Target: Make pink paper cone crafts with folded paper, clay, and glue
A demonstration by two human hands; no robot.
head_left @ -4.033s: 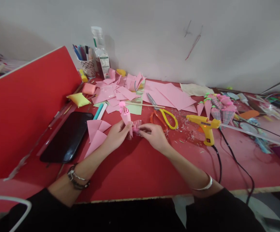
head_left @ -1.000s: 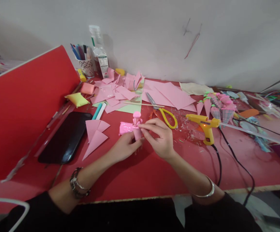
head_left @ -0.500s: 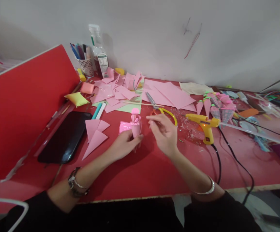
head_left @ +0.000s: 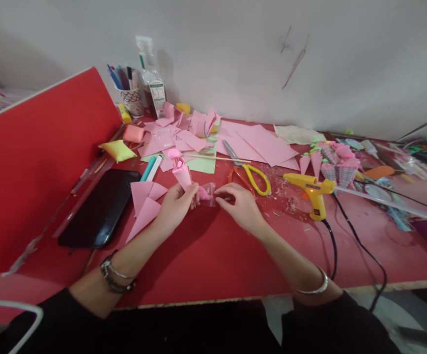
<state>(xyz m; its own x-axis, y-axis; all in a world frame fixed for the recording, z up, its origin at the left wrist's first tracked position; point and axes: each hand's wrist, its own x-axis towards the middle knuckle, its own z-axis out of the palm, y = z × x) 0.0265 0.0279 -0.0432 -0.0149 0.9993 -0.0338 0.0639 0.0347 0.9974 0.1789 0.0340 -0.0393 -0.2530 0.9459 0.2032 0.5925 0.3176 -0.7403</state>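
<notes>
Closed around a pink paper cone (head_left: 182,175) is my left hand (head_left: 176,206); the cone tilts to the left, and pink clay with a round ball tops it. Beside those fingers is a small clear plastic packet (head_left: 208,192) with pink clay inside. My right hand (head_left: 243,206) pinches the packet's right edge between thumb and fingertips. Yellow-and-orange-handled scissors (head_left: 252,178) lie just beyond the right hand. Flat pink paper pieces (head_left: 147,196) are left of my left hand.
A yellow hot glue gun (head_left: 312,189) with a lit orange light and black cord lies at right. Finished pink cones (head_left: 338,162) cluster behind it. A black phone (head_left: 100,209) rests at left. Pink paper scraps (head_left: 184,135), a bottle (head_left: 153,83) and a pen cup (head_left: 130,98) stand or lie at the back.
My left hand has shifted left and tilted the cone leftward. The packet, before on the table behind the cone, is now between my hands, with my right hand moved down to pinch its edge.
</notes>
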